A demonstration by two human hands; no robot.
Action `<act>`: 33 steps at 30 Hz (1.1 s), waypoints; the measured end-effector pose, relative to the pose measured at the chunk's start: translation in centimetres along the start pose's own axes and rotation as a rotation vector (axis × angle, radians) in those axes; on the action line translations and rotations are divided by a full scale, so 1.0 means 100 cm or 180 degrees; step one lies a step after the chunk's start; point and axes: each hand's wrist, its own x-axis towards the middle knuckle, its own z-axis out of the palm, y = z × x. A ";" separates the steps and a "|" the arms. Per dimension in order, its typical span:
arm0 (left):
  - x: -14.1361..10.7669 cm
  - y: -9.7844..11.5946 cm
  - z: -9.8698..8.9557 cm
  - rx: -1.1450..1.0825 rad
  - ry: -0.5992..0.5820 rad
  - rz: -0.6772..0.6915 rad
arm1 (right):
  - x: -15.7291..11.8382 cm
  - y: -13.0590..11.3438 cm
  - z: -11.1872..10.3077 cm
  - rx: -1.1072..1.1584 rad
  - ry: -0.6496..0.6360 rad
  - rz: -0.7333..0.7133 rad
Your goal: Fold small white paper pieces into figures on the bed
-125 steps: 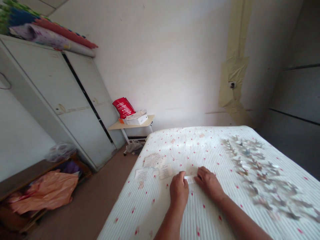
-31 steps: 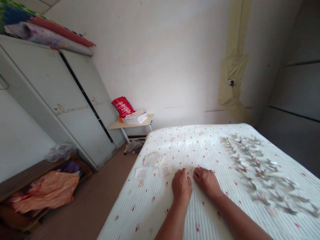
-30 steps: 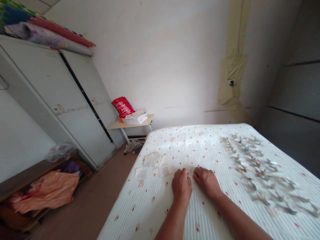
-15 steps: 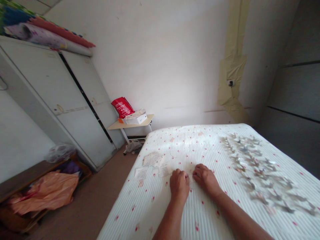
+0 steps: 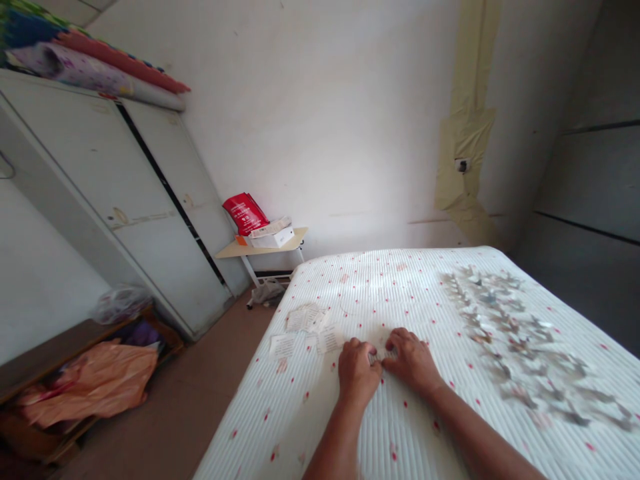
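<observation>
Both of my hands rest low over the white dotted bedcover (image 5: 345, 420), close together. My left hand (image 5: 357, 370) is curled, with thumb and fingers on a small piece of paper (image 5: 379, 357). From the other side, my right hand (image 5: 410, 357) pinches the same paper, its thumb near my left thumb. Most of the paper is hidden by the fingers. Just left of my left hand lie printed paper squares (image 5: 283, 347), some overlapping. Over to the right are rows of small folded paper shapes (image 5: 520, 343), greyish and blurred, perhaps cranes.
A small side table (image 5: 235, 251) beyond the bed's left corner carries a red bag (image 5: 245, 213) and a white box (image 5: 274, 237). A grey cabinet (image 5: 145, 200) stands at left. Below it, an orange plastic bag (image 5: 95, 383) lies on a low wooden bench (image 5: 45, 353).
My thumbs have come inward and nearer each other at the paper, with the fingers opening slightly around it. The wrists stay nearly where they were. Everything else is unchanged.
</observation>
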 end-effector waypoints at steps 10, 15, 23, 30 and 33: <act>0.004 -0.005 0.004 -0.0045 -0.0009 -0.0010 | 0.006 0.010 0.002 0.0345 -0.0101 -0.0087; 0.004 -0.008 0.002 -0.0122 -0.0046 0.0019 | 0.009 0.019 0.005 0.0507 -0.0126 -0.0231; 0.004 -0.011 0.001 -0.0344 -0.0029 0.0061 | 0.010 0.023 0.005 0.0622 -0.0218 -0.0250; 0.003 -0.013 -0.002 -0.0400 -0.0141 0.0118 | 0.010 0.021 0.001 0.0596 -0.0308 -0.0187; 0.003 -0.015 -0.001 -0.0427 -0.0121 0.0170 | 0.009 0.019 -0.002 0.0577 -0.0335 -0.0187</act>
